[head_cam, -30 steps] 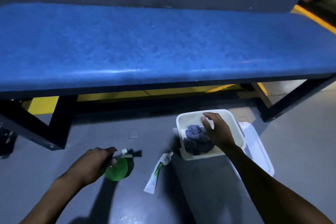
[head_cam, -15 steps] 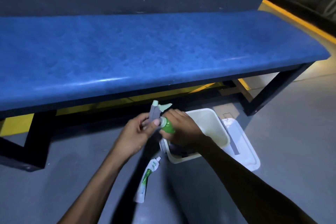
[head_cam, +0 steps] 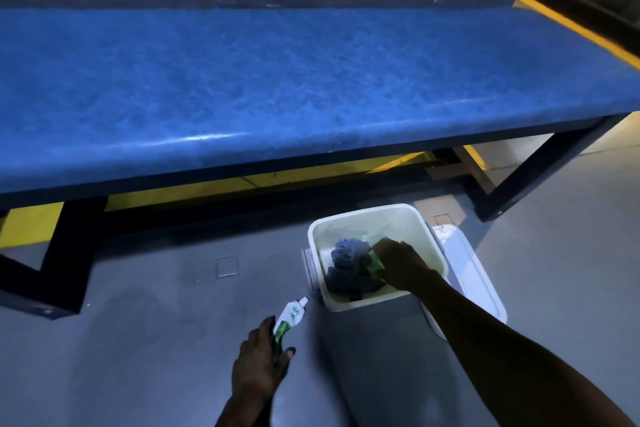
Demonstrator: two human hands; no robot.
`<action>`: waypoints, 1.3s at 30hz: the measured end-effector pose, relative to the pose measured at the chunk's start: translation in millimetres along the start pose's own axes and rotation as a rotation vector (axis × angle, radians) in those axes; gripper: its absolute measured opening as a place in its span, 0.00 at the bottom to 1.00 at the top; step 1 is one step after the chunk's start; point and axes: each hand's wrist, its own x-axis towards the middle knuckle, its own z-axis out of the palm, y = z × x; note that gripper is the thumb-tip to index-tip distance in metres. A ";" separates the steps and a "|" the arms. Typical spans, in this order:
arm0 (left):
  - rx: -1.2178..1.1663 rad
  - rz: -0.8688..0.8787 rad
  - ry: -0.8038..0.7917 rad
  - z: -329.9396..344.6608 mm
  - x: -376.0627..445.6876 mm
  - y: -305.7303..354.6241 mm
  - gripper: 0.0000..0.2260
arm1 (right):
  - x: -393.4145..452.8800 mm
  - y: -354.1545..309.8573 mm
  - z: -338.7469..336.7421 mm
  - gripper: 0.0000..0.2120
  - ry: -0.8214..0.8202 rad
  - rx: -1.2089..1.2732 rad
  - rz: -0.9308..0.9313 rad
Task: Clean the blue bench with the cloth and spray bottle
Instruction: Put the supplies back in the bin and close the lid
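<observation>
Right hand (head_cam: 401, 265) is down inside the white bin (head_cam: 375, 213), fingers curled onto something green (head_cam: 375, 262) beside the crumpled blue-grey cloth (head_cam: 349, 253). It could be the spray bottle, though the dim light and the hand over it leave that unsure. Left hand (head_cam: 258, 362) rests on the floor, fingers closing round the lower end of a white-and-green tube (head_cam: 291, 315), thumb out to the side. Supplies sit low in the bin, hence the reach down. The blue bench (head_cam: 277, 87) waits just behind, its seat bare, wiping not yet begun.
</observation>
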 end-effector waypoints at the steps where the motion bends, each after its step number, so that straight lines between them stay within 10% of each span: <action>1: 0.039 0.024 0.036 8.2 0.8 -2.8 0.33 | 3.8 2.1 -2.5 0.35 -0.016 -0.009 0.010; 6: -0.036 0.049 0.100 14.6 9.0 -12.1 0.18 | 17.4 6.5 -30.7 0.23 -0.226 -0.123 0.190; 12: -0.349 0.179 0.379 -64.5 -5.2 38.5 0.10 | 20.0 14.2 -58.0 0.19 -0.038 0.040 0.384; 16: -0.525 0.354 0.396 -112.2 2.2 84.5 0.16 | 13.9 -1.0 -88.8 0.14 0.099 0.720 0.246; 20: -0.515 0.450 0.288 -117.2 9.7 143.0 0.22 | -17.5 -48.3 -119.4 0.19 -0.437 1.626 0.108; 23: -0.336 0.606 0.201 -110.4 3.5 179.8 0.21 | -18.1 -71.7 -119.9 0.22 -0.406 1.790 0.134; 31: -0.262 0.474 0.388 -134.3 -1.7 141.1 0.17 | -7.7 -39.6 -85.1 0.14 0.016 1.522 0.686; 39: -0.262 0.367 0.342 -126.7 -1.6 100.6 0.17 | 16.4 -10.6 -57.7 0.06 0.003 1.171 0.684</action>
